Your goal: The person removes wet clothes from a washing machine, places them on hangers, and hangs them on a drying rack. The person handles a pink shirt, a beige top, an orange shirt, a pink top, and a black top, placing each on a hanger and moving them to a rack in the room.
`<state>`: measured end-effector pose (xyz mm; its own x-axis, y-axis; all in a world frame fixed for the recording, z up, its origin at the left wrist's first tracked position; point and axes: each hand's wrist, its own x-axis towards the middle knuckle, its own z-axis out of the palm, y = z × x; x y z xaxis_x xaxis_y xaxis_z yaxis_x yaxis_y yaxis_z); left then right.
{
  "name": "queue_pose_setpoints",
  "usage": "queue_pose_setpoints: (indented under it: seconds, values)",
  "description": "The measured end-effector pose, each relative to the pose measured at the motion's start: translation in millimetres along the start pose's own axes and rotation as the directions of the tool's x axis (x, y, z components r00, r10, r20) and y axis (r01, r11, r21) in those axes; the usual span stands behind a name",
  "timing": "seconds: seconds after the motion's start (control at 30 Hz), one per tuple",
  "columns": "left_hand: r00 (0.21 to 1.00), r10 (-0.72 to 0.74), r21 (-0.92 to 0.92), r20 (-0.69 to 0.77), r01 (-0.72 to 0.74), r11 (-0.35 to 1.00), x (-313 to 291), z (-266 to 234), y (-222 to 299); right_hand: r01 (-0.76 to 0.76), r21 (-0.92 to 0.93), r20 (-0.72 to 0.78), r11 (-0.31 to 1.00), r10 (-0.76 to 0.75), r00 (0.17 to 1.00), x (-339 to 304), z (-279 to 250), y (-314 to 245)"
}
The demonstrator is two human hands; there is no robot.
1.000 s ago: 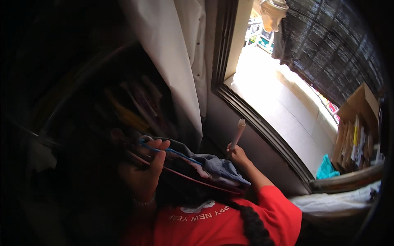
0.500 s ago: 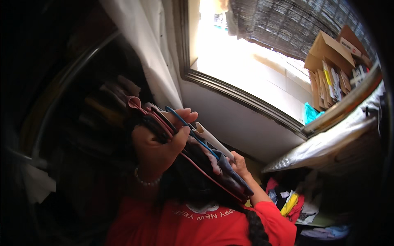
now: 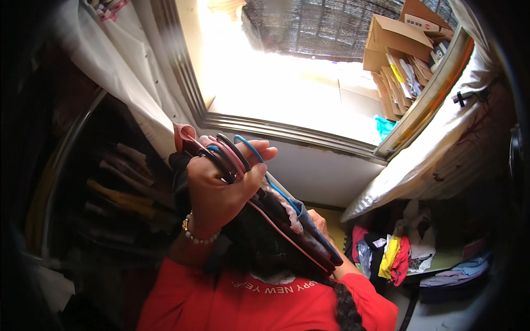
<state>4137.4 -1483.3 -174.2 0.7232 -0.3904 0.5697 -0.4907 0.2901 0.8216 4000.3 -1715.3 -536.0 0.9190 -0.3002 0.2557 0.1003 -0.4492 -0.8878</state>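
Observation:
My left hand, a beaded bracelet at its wrist, is closed round the tops of several clothes hangers in pink, black and blue. Dark garments hang from them in a slanting bundle against my red shirt. A blue-grey denim piece and a pale ruffled strip show along the bundle's right edge. Beyond that edge my right hand is curled, with its fingertips and whatever they grip hidden behind the cloth. The white piece beside it barely shows.
A window with a metal frame is ahead; opened cardboard boxes stand outside it. White curtains hang at left and right. Colourful clothes lie in a pile at lower right. A curved metal rail runs at the dark left.
The view has turned, so the window sits further left and more of the clothes pile shows. My right hand and the white piece it held have slipped largely behind the bundle. My left hand keeps its grip.

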Motion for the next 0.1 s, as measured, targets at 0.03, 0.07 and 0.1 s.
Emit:
queue_pose_setpoints:
  seconds: [0.03,0.07,0.1]
  values:
    - [1.0,0.003,0.001,0.006,-0.003,1.0,4,4,-1,0.017,0.016,-0.035,1.0,-0.016,0.999,4,1,2]
    - [0.999,0.023,0.009,0.022,-0.023,1.0,8,7,-4,0.033,0.031,-0.07,0.999,-0.031,0.997,8,4,4]
    - [0.998,0.051,0.025,0.04,-0.052,0.998,13,11,-7,0.042,0.03,-0.074,0.999,-0.039,0.996,14,0,6]
